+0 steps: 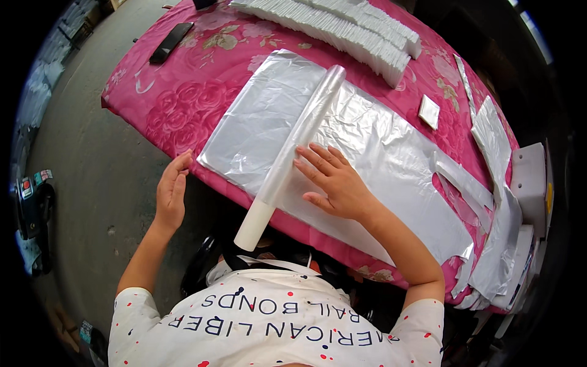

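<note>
the clear roll (298,136) lies slantwise just left of the right hand's (339,188) fingers, its upper end beyond the fingertips and its white core (254,225) jutting out nearer the person's body. those fingers are spread, palm down, the tips over the roll's right side — how firmly they press, i cannot tell. under the right palm spreads the silvery plastic sheeting (391,165), which runs on past the roll toward the left hand (171,194). the left fingers are held close together, thumb slightly apart, just beside the edge of the desk (189,116) — well apart from the roll. beyond the right fingers sit the white stacks (342,37).
</note>
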### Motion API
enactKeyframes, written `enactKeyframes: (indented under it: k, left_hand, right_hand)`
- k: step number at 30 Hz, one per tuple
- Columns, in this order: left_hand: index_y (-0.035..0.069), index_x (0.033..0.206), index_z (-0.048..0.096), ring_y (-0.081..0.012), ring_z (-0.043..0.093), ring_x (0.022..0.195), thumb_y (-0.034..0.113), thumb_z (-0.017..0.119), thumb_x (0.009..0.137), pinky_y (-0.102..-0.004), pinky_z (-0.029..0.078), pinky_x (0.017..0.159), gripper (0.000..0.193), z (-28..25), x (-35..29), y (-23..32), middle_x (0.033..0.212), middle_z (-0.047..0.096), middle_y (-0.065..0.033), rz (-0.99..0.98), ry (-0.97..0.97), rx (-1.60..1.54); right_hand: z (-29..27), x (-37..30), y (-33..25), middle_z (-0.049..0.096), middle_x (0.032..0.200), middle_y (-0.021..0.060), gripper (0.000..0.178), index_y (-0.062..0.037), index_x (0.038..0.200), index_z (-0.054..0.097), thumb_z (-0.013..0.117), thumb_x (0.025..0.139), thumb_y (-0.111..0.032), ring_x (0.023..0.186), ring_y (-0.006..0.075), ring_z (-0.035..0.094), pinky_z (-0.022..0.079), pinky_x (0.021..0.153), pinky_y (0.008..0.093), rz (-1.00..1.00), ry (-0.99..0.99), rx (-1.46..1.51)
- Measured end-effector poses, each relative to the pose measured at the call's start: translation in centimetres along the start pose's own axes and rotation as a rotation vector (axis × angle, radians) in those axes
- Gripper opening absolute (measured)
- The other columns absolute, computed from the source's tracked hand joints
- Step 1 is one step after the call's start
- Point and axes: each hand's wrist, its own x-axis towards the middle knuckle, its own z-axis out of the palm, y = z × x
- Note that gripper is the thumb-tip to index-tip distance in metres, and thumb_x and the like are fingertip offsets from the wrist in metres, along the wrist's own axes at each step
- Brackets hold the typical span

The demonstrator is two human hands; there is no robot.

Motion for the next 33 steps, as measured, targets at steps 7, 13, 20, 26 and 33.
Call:
enactKeyframes:
  k: [7, 13, 20, 26, 33]
  left_hand:
    - [-0.002, 0.134, 0.029, -0.0288, 0.05, 0.105, 0.016, 0.056, 0.085, -0.0366, 0.04, 0.091, 0.059, 2.8, -2.5, 3.1, 0.122, 0.044, -0.0185, -0.057, -0.192, 0.244]
    - [-0.001, 0.131, 0.034, -0.03, 0.056, 0.09, 0.016, 0.072, 0.071, -0.0362, 0.045, 0.083, 0.072, 3.8, -1.2, 3.1, 0.105, 0.054, -0.0154, -0.224, -0.162, 0.392]
    - [-0.002, 0.132, 0.035, -0.0113, 0.057, 0.075, 0.031, 0.071, 0.069, -0.025, 0.049, 0.066, 0.079, 5.1, -2.1, 4.8, 0.098, 0.058, -0.0078, -0.545, -0.628, -1.182]
    - [-0.001, 0.118, 0.046, -0.0115, 0.057, 0.066, 0.023, 0.07, 0.074, -0.0252, 0.048, 0.063, 0.055, 9.7, 0.3, 8.0, 0.089, 0.058, -0.0069, -0.551, -0.55, -0.603]
    - [0.0, 0.102, 0.051, -0.0109, 0.055, 0.063, 0.022, 0.075, 0.068, -0.0263, 0.048, 0.058, 0.047, 12.9, 0.5, 9.5, 0.072, 0.054, -0.0024, -0.699, -0.856, -0.945]
  right_hand:
    - [6.1, 10.8, -0.3, 0.033, 0.142, 0.0114, 0.057, -0.0072, 0.133, 0.041, 0.051, 0.085, -0.038, 0.134, 0.0298, 0.024, 0.015, 0.11, 0.0465, -0.102, 0.006, -0.047]
    - [11.0, 16.1, -4.5, 0.016, 0.145, 0.0254, 0.072, -0.002, 0.141, 0.02, 0.054, 0.082, -0.025, 0.135, 0.0358, 0.018, 0.01, 0.111, 0.0437, 0.414, 0.384, -0.014]
    - [2.3, 12.1, -4.8, 0.048, 0.117, 0.021, 0.078, 0.0037, 0.134, 0.019, 0.067, 0.076, -0.021, 0.105, 0.0242, 0.053, 0.046, 0.089, 0.0371, 0.484, 0.496, 1.906]
    - [-2.1, 8.0, -3.7, 0.054, 0.09, 0.0107, 0.069, 0.0042, 0.125, 0.028, 0.07, 0.075, -0.018, 0.079, 0.0166, 0.058, 0.051, 0.072, 0.0312, 0.59, 0.708, 1.491]
    - [-2.3, 3.1, -4.4, 0.054, 0.083, 0.0074, 0.065, 0.0019, 0.122, 0.03, 0.07, 0.076, -0.021, 0.074, 0.0156, 0.057, 0.05, 0.069, 0.0306, 0.537, 0.716, 1.778]
